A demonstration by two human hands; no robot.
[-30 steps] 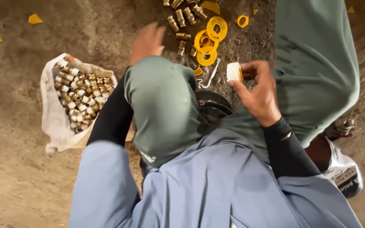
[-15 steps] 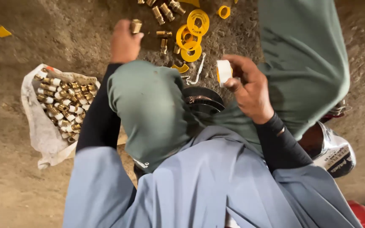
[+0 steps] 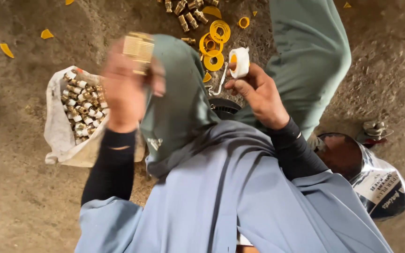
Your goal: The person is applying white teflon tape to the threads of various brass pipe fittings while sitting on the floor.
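Observation:
My left hand (image 3: 126,86) is raised in front of my left knee and blurred; its fingers grip a brass threaded fitting (image 3: 138,48). My right hand (image 3: 258,96) hovers between my knees and holds a small roll of white sealing tape (image 3: 239,62), with a loose strand of tape (image 3: 217,85) hanging from it. On the dirt beyond my hands lie several loose brass fittings (image 3: 187,14) and yellow empty tape spools (image 3: 214,41).
A white sack (image 3: 58,131) open at my left holds several taped brass fittings (image 3: 82,110). A dark tin with a plastic wrap (image 3: 369,171) sits at my right. Yellow plastic scraps (image 3: 6,49) dot the dirt floor. My green trouser knees fill the middle.
My left hand drew back from the pile of fittings on the ground toward me, carrying a brass fitting. My right hand stayed in place with the tape roll.

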